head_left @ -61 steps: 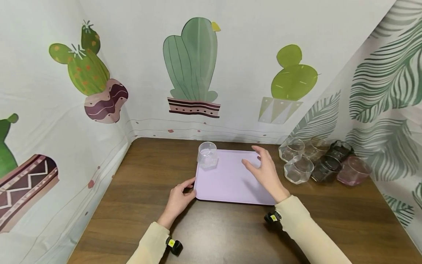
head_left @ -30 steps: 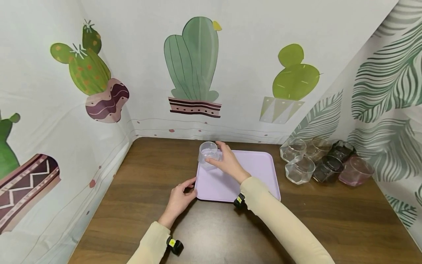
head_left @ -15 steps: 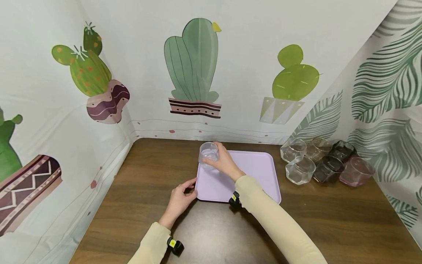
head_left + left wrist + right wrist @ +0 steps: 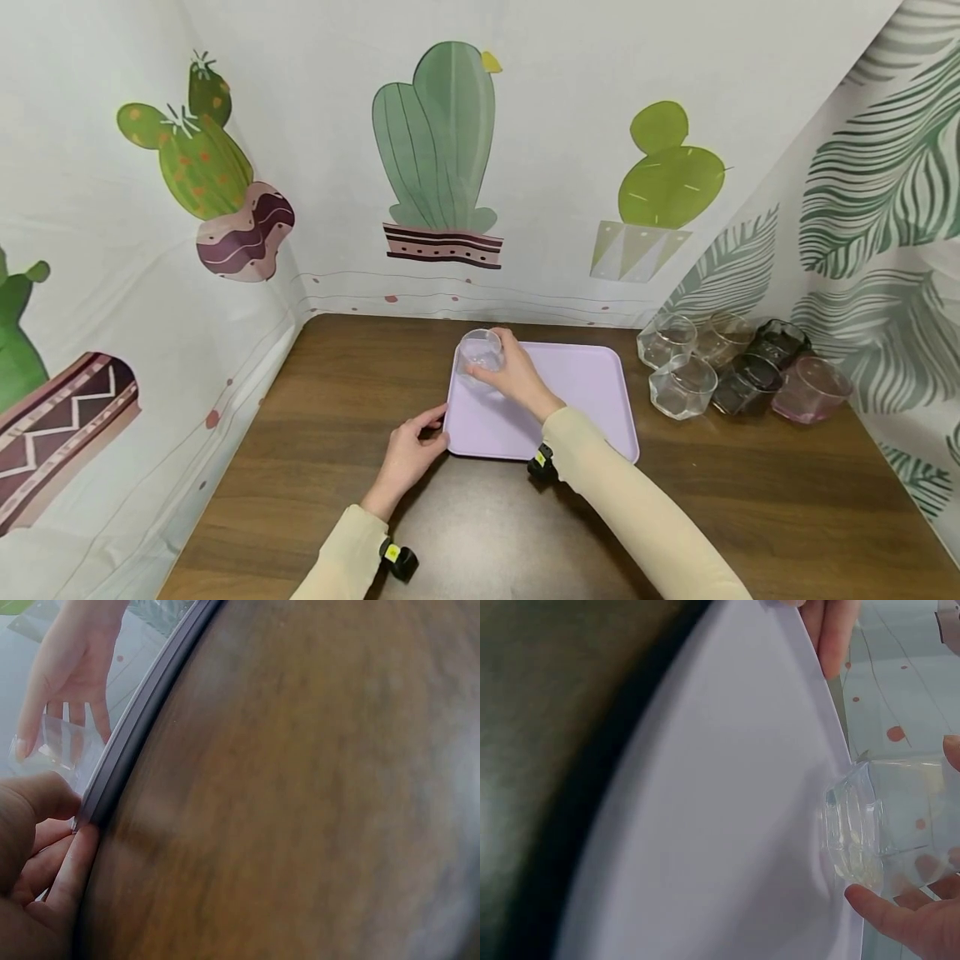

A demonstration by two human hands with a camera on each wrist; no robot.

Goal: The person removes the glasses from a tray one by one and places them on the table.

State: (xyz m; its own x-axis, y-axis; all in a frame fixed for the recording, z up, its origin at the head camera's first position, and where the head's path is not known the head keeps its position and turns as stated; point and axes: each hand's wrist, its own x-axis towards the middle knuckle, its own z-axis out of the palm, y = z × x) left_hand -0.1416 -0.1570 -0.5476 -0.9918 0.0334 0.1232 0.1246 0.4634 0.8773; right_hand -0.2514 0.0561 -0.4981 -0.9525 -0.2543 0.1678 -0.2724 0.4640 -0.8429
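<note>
A clear, faceted drinking glass (image 4: 474, 357) stands upright at the back left corner of the lilac tray (image 4: 577, 383). My right hand (image 4: 519, 375) grips it from the right, thumb on the near side and fingers behind. In the right wrist view the heavy base of the glass (image 4: 855, 825) is right at the tray surface, with a fingertip beside it. At the tray's front left corner, my left hand (image 4: 411, 450) holds the rim. The left wrist view shows its thumb (image 4: 52, 796) on the rim and its fingers against the outer edge.
On the right of the wooden table (image 4: 315, 400) stand several glasses close together: clear ones (image 4: 682, 387), an amber-tinted one (image 4: 723, 337), dark ones (image 4: 746, 385) and a pink one (image 4: 810, 390). A cactus-print cloth (image 4: 540, 167) hangs behind the table.
My right hand, open over the tray before, has moved left and taken hold of the clear glass. The glass has since shifted slightly right and nearer. My left hand has stayed on the rim.
</note>
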